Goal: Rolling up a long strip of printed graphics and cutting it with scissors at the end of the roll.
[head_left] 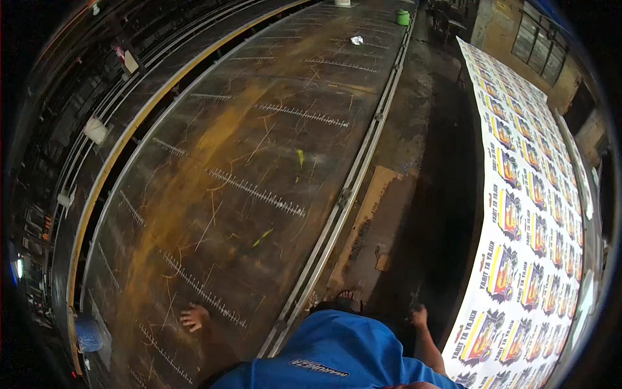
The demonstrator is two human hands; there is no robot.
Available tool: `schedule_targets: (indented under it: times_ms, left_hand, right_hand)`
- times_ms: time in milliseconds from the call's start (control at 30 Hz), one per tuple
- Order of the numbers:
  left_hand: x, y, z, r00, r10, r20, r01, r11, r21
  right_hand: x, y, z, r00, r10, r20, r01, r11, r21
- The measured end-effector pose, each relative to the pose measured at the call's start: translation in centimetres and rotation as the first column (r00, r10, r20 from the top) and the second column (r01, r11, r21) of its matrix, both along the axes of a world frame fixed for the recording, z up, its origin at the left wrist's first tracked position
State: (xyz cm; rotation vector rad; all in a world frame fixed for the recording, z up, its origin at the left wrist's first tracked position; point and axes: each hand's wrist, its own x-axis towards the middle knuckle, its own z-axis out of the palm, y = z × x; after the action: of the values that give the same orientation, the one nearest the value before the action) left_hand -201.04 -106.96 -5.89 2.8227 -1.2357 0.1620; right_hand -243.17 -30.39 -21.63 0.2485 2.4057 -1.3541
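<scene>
My left hand (194, 318) rests on the long dark table (285, 168), its fingers spread and nothing in them. White ruler-like tick lines run across the tabletop near it, and a wide brown-yellow stain stretches along the length. My right hand (420, 316) hangs low on my right, in the shadowed aisle beside a long white printed sheet (476, 214). Its fingers are small and dim, so I cannot make out whether they hold anything. The sheet carries rows of repeated yellow, purple and black designs.
A metal rail (353, 185) edges the table along the aisle. Flattened cardboard (366, 227) lies on the aisle floor. Far down the table are a crumpled whitish piece (356, 40) and a green bucket (403, 17). A blue container (89, 334) stands beyond the left edge.
</scene>
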Motion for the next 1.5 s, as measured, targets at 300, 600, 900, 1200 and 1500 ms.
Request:
schedule_targets:
  times_ms: [300,600,900,1200,1500]
  left_hand:
    - [-45.7,-4.4,4.7,0.501,-0.852,-0.15,0.847,0.518,-0.115]
    - [-79.3,-1.4,8.7,0.318,-0.865,-0.387,0.947,0.307,0.092]
    - [-89.2,-0.4,5.8,0.707,-0.707,-0.034,0.706,0.7,0.109]
    - [-89.8,-0.3,4.7,0.74,-0.665,0.103,0.649,0.746,0.152]
    - [-102.6,-5.6,4.9,0.951,-0.301,0.073,0.28,0.936,0.214]
  right_hand:
    - [-19.8,-4.2,1.4,0.984,-0.17,0.06,0.18,0.957,-0.226]
    - [-27.8,1.7,-7.5,0.958,-0.248,0.143,0.236,0.967,0.097]
    - [-47.8,0.2,-7.3,0.82,-0.366,0.439,0.503,0.828,-0.247]
    - [-68.6,-7.8,-5.8,0.985,0.087,0.149,-0.129,0.944,0.302]
    - [-101.3,-10.4,1.6,0.994,0.103,0.043,-0.111,0.959,0.261]
